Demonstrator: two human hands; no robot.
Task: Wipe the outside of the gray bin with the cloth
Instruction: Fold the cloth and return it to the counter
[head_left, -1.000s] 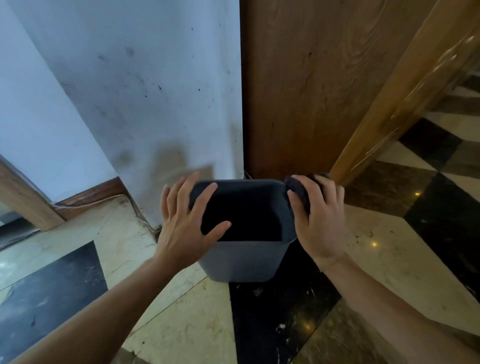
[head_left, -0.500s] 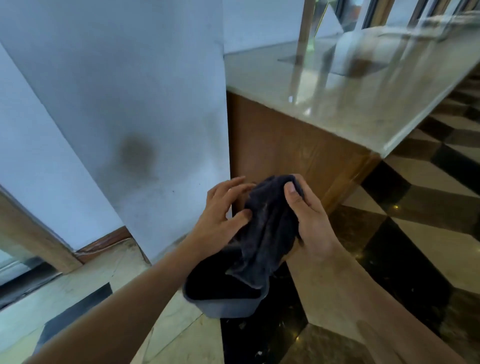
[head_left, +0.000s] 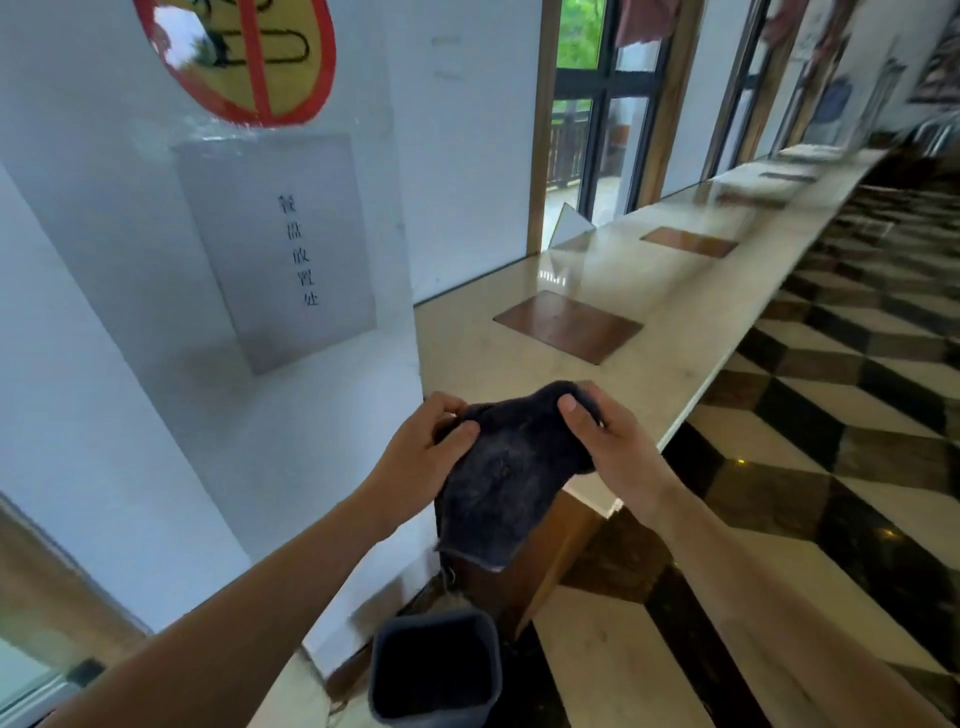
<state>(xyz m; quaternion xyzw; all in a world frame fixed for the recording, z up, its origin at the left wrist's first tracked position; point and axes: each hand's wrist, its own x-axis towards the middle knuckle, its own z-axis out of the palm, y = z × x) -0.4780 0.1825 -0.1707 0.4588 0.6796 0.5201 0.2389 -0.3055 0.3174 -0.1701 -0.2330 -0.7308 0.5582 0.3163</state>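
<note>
The gray bin (head_left: 435, 713) stands upright on the floor at the bottom of the head view, against the foot of a white pillar; its dark inside faces up. High above it, both hands hold a dark cloth (head_left: 501, 483) stretched between them, its lower edge hanging free. My left hand (head_left: 422, 457) pinches the cloth's left top corner, and my right hand (head_left: 613, 441) grips the right top corner. Neither hand touches the bin.
A white pillar (head_left: 218, 364) with a paper notice and a red no-entry sign rises at left. A long marble counter (head_left: 665, 322) on a wooden base runs from the centre to the far right. Checkered marble floor (head_left: 857, 415) lies at right.
Both hands left the bin's rim and rose with the cloth, now held spread at counter height. The view tilted up, so the bin sits far lower in the frame.
</note>
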